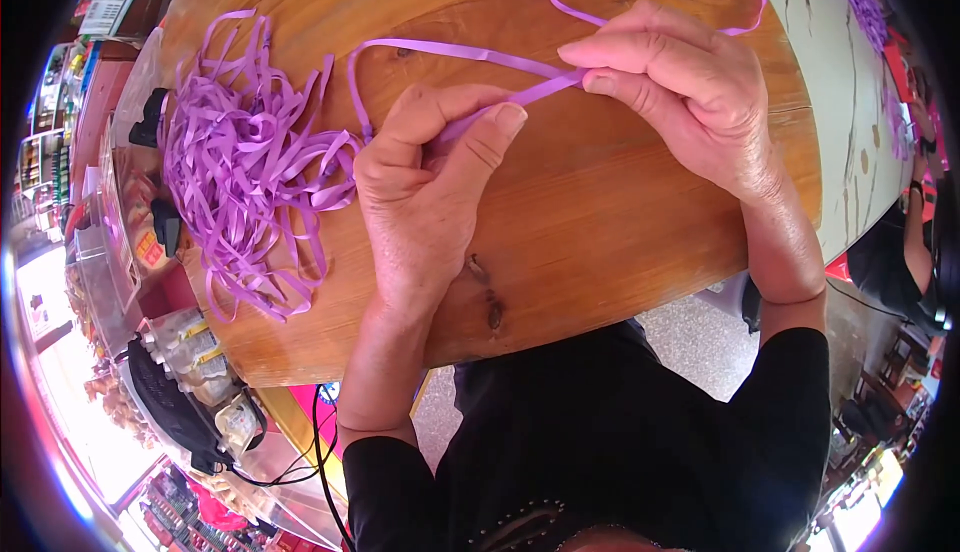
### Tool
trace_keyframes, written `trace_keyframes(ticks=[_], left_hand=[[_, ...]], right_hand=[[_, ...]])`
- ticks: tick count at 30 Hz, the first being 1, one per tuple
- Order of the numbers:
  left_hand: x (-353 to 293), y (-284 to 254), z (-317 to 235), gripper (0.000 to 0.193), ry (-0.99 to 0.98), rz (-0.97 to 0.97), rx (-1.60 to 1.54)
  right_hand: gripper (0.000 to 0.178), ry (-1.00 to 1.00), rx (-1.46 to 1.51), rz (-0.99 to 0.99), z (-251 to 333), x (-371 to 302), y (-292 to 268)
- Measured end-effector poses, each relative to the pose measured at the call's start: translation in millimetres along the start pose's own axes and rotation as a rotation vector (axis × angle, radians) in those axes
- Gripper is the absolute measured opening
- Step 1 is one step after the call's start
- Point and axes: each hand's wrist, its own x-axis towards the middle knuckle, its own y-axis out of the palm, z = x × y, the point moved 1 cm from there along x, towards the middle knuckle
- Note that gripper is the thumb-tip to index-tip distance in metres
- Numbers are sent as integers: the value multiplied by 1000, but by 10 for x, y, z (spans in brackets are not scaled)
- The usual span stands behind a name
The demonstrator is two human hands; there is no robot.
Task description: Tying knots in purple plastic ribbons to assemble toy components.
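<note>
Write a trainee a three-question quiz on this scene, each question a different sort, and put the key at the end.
1. True or false: the left hand and the right hand both grip the purple ribbon stretched between them.

2. Where does the tangled heap of purple ribbons lie?
A. To the right of the right hand
B. To the left of the left hand
C. On the person's lap

3. Fill in the blank: the brown tabletop under the hands shows knots and grain, so it looks to be made of ____.

Key
1. True
2. B
3. wood
</note>
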Motion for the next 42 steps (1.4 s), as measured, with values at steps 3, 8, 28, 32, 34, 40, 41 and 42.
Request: trace_keyframes(ticks=[3, 8, 28, 32, 34, 40, 41, 42], left_hand=[[20, -60, -14, 12, 107, 20, 97], [156, -62, -60, 23, 695, -122, 737], [-35, 32, -19, 6, -14, 60, -89], [-41, 17, 5, 8, -7, 24, -97], [-37, 20, -2, 8, 20, 21, -35], [-6, 0, 23, 9, 153, 14, 107], [3, -4, 34, 9, 191, 24, 136], [12, -10, 41, 9, 188, 24, 138]], right_hand=[[22, -24, 57, 29, 30, 15, -1], [25, 21, 21, 34, 32, 9, 24], [18, 230, -29, -32, 84, 43, -168], [24, 120, 144, 63, 81, 40, -60], [26, 105, 185, 97, 69, 9, 5], [21, 141, 142, 196, 67, -29, 50], [21, 143, 145, 196, 64, -28, 49], [18, 122, 77, 218, 61, -28, 50]])
